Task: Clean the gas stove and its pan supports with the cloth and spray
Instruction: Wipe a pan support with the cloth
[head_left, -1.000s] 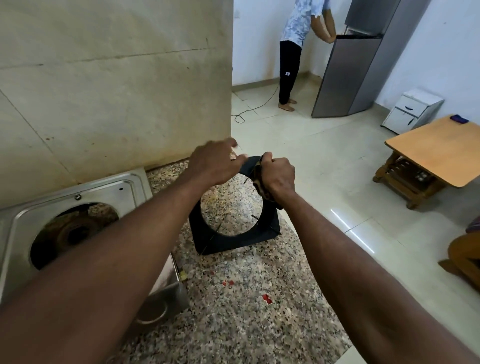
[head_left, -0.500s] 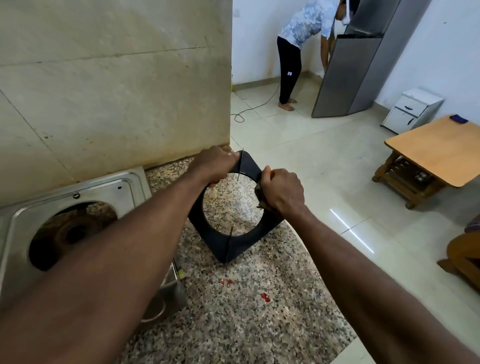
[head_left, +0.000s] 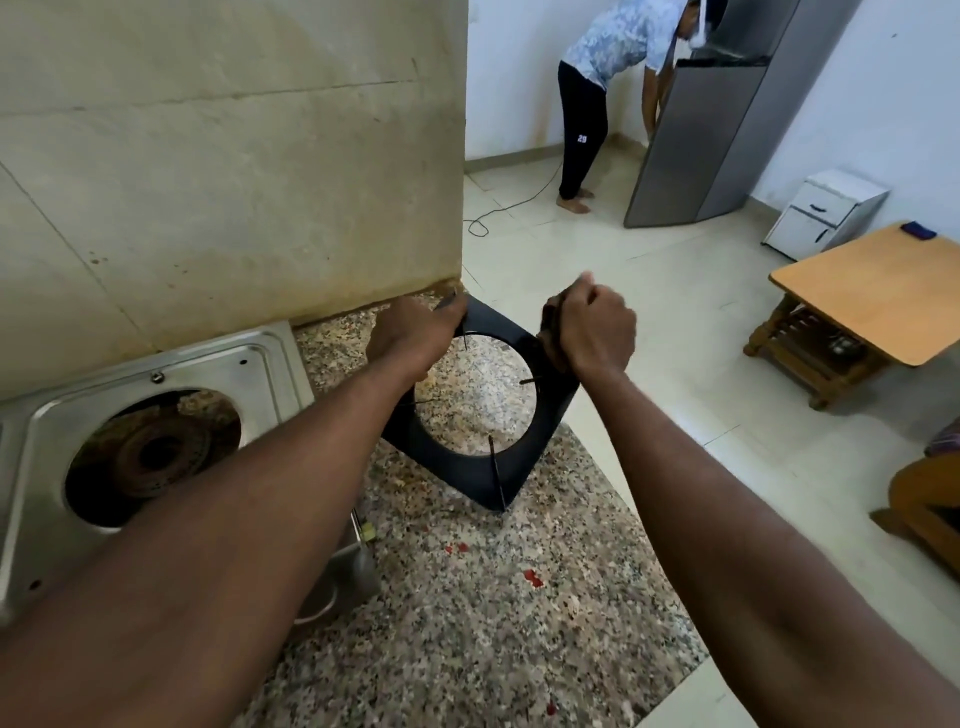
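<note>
A black square pan support (head_left: 470, 470) with a round opening stands tilted on one corner on the speckled granite counter (head_left: 483, 613). My left hand (head_left: 415, 332) grips its upper left corner. My right hand (head_left: 592, 332) is closed on a dark cloth (head_left: 549, 332) pressed against the support's upper right edge. The steel gas stove (head_left: 47, 441) lies at the left with its burner (head_left: 156, 452) uncovered and dirty. No spray bottle is in view.
A stained tiled wall (head_left: 234, 156) rises behind the stove. The counter's edge drops to the floor on the right. Farther off a person (head_left: 597, 93) bends at a grey fridge (head_left: 727, 114), beside a white drawer unit (head_left: 826, 213) and a wooden table (head_left: 878, 291).
The pan support has been turned from lying flat-sided to standing on a corner. My right hand with the cloth has slid up along its right edge.
</note>
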